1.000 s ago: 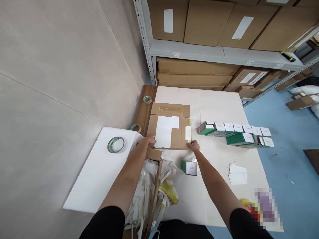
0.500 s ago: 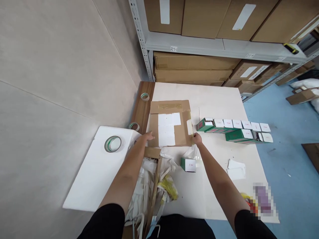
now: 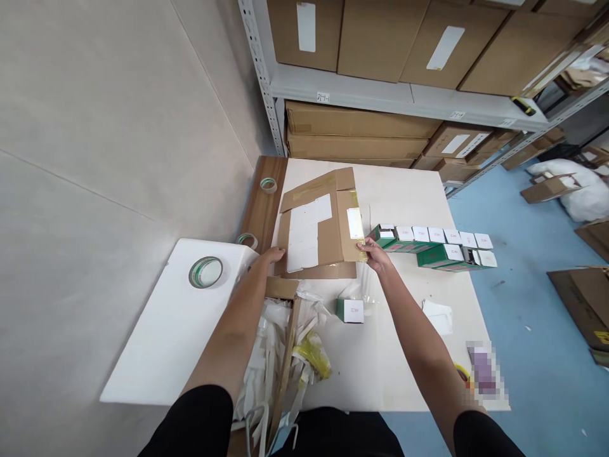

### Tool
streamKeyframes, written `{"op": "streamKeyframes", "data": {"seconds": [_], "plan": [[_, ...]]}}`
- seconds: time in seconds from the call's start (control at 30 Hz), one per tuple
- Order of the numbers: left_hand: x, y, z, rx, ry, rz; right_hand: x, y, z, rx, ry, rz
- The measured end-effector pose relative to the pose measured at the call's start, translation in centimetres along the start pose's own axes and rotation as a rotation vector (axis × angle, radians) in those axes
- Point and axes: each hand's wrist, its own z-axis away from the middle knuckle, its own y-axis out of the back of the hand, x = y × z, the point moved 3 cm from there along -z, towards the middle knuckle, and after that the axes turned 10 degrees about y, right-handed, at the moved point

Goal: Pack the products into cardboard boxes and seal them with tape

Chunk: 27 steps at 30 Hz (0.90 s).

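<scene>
A flattish brown cardboard box [image 3: 328, 238] with white paper patches and clear tape lies on the white table, directly before me. My right hand [image 3: 375, 254] pinches its right edge by the white label [image 3: 354, 223], and this side is raised and tilted. At the lower left edge, my left hand [image 3: 275, 254] has its thumb over the cardboard; its other fingers are mostly hidden. A brown cardboard layer shows under the raised part. Just below the box stands a small green and white carton [image 3: 351, 311], beside crumpled clear plastic.
Rows of green and white cartons [image 3: 431, 238] stand at right, with white paper pieces [image 3: 438, 317] nearer me. An open box of white scraps [image 3: 266, 343] is at lower left. Tape rolls [image 3: 205, 272] lie on a white block [image 3: 147, 343] and a wooden board [image 3: 259, 203]. Shelving [image 3: 342, 89] rises behind.
The cardboard box has turned and its right side has lifted, showing the layer beneath. My right hand has moved slightly up with that edge. The whole view has shifted a little.
</scene>
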Motion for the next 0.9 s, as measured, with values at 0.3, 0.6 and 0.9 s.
{"op": "streamKeyframes", "data": {"seconds": [0.3, 0.6, 0.9], "plan": [[3.7, 2.7, 4.4, 0.061, 0.024, 0.401, -8.5, 0.5, 2.0, 0.009, 0.152, -0.013], [12.3, 5.5, 10.5, 0.256, -0.249, 0.591, -15.4, 1.3, 6.1, 0.125, 0.424, 0.128], [19.3, 6.8, 22.1, 0.326, -0.658, 0.731, -19.3, 3.7, 12.2, 0.288, 0.630, 0.511]]}}
